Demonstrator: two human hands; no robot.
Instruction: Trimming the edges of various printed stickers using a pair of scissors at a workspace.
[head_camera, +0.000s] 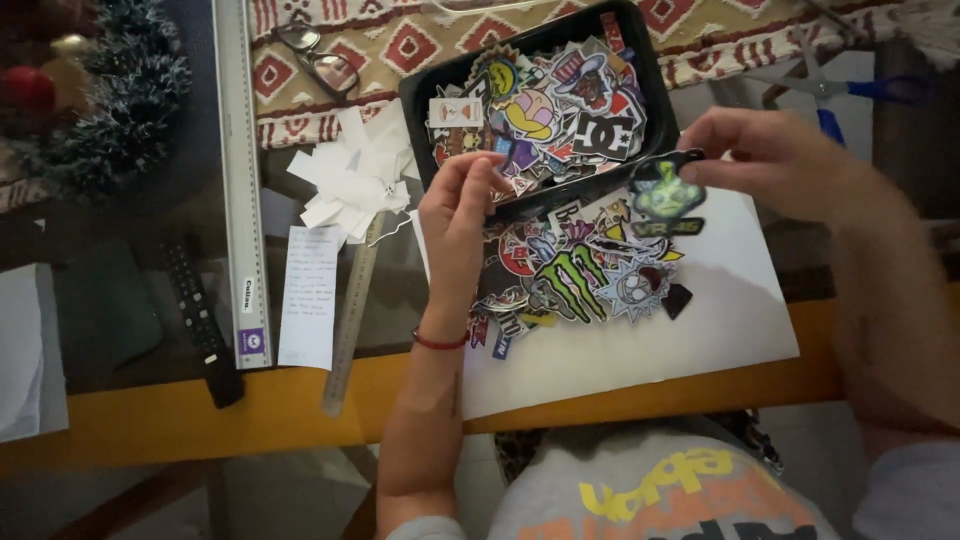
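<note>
While raised, right hand (770, 160) pinches green sticker (667, 195).

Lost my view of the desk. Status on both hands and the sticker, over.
Right hand pinching green sticker above white sheet. Left hand at black tray edge, fingers curled, nothing seen held. Sticker pile beneath; nothing blocking.
</note>
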